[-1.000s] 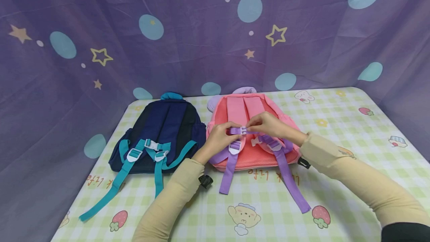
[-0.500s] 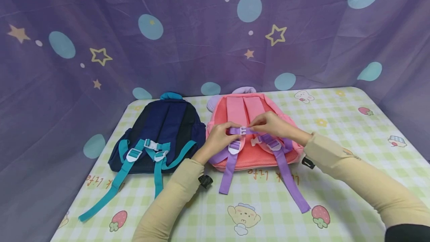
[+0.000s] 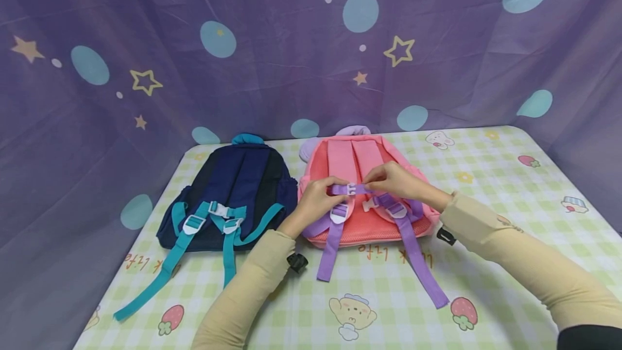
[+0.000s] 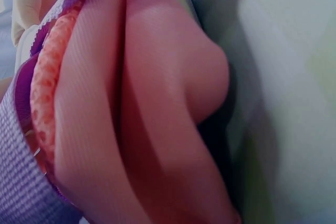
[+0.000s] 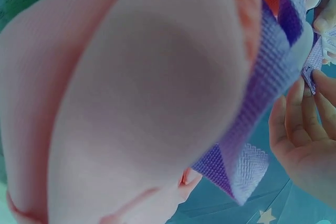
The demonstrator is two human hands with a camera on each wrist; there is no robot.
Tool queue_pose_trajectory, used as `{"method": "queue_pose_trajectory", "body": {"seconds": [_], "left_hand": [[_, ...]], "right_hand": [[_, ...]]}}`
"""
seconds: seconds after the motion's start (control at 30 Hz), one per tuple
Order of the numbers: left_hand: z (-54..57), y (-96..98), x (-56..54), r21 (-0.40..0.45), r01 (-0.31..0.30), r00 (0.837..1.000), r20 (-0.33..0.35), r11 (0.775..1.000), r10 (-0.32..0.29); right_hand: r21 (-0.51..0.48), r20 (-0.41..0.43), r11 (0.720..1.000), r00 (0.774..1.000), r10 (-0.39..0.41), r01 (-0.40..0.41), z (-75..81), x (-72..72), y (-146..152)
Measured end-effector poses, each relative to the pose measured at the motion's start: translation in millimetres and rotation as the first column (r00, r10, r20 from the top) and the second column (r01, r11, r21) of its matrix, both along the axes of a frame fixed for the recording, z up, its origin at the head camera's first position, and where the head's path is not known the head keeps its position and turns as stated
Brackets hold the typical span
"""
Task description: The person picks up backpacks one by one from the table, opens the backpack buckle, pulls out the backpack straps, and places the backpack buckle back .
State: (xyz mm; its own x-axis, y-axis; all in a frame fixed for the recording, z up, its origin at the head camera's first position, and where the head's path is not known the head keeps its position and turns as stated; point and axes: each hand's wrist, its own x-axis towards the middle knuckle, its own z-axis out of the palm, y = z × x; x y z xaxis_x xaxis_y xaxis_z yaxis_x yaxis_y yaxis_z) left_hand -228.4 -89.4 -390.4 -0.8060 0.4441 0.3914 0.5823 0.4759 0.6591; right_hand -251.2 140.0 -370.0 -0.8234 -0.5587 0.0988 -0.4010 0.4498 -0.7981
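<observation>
The pink backpack [image 3: 318, 163] lies with its shoulder straps facing up. Just over it, my left hand [image 3: 315, 201] pinches the left part of a short purple strap [image 3: 340, 189] beside a white buckle piece [image 3: 351, 189]. To the right of this buckle piece, my right hand [image 3: 394, 181] pinches the same strap between thumb and fingers, and a stretch of webbing shows between. A second white buckle piece [image 3: 370, 204] sits just below the right hand. The left wrist view is mostly filled by the backpack's pink side [image 4: 157, 77].
A navy backpack [image 3: 233, 182] with teal straps [image 3: 170, 266] lies to the left on the checked tablecloth [image 3: 291, 312]. Two purple strap tails [image 3: 330, 253] hang toward the front edge. Behind the table stands a purple curtain [image 3: 272, 91].
My right hand has slid a little to the right, away from the white buckle piece, baring more purple webbing. My left hand and both backpacks stay almost where they were.
</observation>
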Motion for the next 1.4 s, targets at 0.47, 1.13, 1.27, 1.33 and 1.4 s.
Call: {"method": "queue_pose_trajectory", "body": {"seconds": [0.47, 1.13, 1.27, 1.33, 1.4], "left_hand": [[1.2, 0.3, 1.2, 0.006, -0.006, 1.000, 0.011, 1.000, 0.006], [1.3, 0.2, 0.1, 0.022, 0.013, 1.000, 0.011, 1.000, -0.013], [1.6, 0.0, 0.4, 0.017, 0.011, 1.000, 0.018, 1.000, -0.012], [1.5, -0.1, 0.3, 0.014, 0.009, 1.000, 0.018, 1.000, -0.010], [1.2, -0.3, 0.4, 0.012, 0.007, 1.000, 0.017, 1.000, -0.007]], "right_hand": [[-0.007, -0.031, 1.000, 0.999, 0.023, -0.023, 0.8, -0.7, -7], [-0.015, -0.023, 1.000, 1.000, 0.015, -0.016, 3.8, 2.2, -17], [-0.010, -0.028, 1.000, 1.000, -0.001, 0.001, 2.9, 2.7, -14], [-0.009, -0.025, 1.000, 1.000, -0.006, 0.006, 2.0, 2.5, -12], [-0.011, -0.017, 1.000, 1.000, -0.009, 0.008, 1.4, 2.4, -10]]}}
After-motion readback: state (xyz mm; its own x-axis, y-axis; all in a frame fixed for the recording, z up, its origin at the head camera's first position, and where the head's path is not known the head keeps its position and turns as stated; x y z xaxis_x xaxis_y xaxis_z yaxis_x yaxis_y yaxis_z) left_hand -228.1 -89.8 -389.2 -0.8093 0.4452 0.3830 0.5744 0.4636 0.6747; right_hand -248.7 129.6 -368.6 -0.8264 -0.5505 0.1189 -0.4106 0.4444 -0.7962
